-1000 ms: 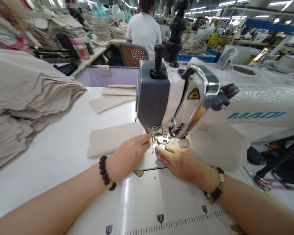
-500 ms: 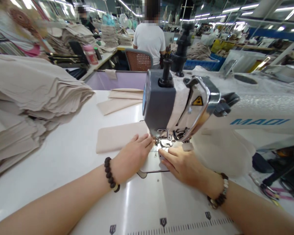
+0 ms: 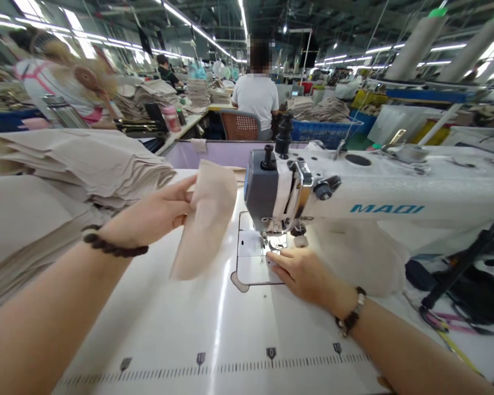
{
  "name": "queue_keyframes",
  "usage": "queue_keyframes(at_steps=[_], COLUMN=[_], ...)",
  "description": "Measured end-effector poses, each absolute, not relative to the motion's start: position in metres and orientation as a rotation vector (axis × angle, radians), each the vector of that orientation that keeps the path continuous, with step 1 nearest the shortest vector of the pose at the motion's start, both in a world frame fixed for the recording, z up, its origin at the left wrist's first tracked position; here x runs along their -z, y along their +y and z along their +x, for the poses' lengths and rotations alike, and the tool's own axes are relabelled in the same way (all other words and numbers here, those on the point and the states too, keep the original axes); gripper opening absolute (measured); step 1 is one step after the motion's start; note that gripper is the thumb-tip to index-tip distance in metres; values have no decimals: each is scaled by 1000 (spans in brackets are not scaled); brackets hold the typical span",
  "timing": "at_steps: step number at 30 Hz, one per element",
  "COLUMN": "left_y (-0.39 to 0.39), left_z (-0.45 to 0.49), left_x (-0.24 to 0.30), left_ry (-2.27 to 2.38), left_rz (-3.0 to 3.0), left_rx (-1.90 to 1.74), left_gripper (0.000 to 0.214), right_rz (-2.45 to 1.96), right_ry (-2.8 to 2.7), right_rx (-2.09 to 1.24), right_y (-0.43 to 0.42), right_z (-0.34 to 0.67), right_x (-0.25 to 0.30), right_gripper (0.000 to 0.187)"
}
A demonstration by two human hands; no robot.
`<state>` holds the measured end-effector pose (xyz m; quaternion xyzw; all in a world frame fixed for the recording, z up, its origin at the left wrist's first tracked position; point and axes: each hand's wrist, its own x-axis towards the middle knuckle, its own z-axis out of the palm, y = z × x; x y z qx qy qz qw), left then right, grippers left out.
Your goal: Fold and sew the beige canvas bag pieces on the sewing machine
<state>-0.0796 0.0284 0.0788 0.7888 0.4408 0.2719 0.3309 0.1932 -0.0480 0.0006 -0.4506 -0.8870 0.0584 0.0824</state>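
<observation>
My left hand is raised above the table, pinching a beige folded fabric piece that hangs down from its fingers. My right hand rests on the white table by the metal needle plate, fingers stretched toward the presser foot of the white and grey sewing machine. Nothing shows in the right hand.
A tall stack of beige fabric pieces fills the left side of the table. A ruler scale runs along the near table edge. Scissors and dark items lie at the right. A seated person in a white shirt works ahead.
My left hand has lifted the beige fabric piece off the table, up and to the left, away from the presser foot. My right hand stays by the needle plate. The view has tilted up.
</observation>
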Motion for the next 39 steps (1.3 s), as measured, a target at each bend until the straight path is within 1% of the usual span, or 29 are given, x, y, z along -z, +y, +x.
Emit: queue_keyframes(at_steps=[3, 5, 6, 7, 9, 11, 13, 15, 21, 28, 32, 39], left_y=[18, 6, -1, -9, -26, -41, -47, -45, -16, -4, 0, 2], left_z=[-89, -89, -87, -82, -67, -47, -27, -12, -2, -4, -4, -4], left_x=[-66, -45, -34, -25, -13, -9, -11, -14, -13, -3, -1, 2], left_ry=[1240, 1467, 1540, 1514, 1159, 894, 856, 889, 936, 895, 882, 878], left_rz=[1911, 2143, 2350, 2563, 2863, 2961, 2964, 2957, 2852, 2890, 2896, 2884], left_rx=[-640, -596, -607, -578, -364, -161, -51, -13, -15, -198, -248, -278], left_gripper=[61, 62, 57, 48, 33, 28, 21, 19, 19, 17, 12, 13], right_rz=[-1337, -1340, -1340, -1342, -1342, -1328, -1294, -1232, -1078, -1192, -1218, -1244], right_ry=[-2648, -2648, -2647, -2646, -2645, -2641, -2631, -2633, -2700, -2665, -2616, -2607], right_rx=[-191, -213, -218, -218, -210, -207, -202, -173, -30, 0, 33, 51], right_y=[-47, -46, -46, -46, -46, -46, -47, -48, -50, -47, -47, -47], right_z=[194, 193, 193, 193, 193, 194, 196, 198, 199, 193, 191, 189], right_x=[2, 3, 4, 4, 4, 4, 4, 5, 10, 8, 8, 10], right_gripper=[23, 23, 23, 23, 23, 23, 22, 22, 21, 17, 17, 20])
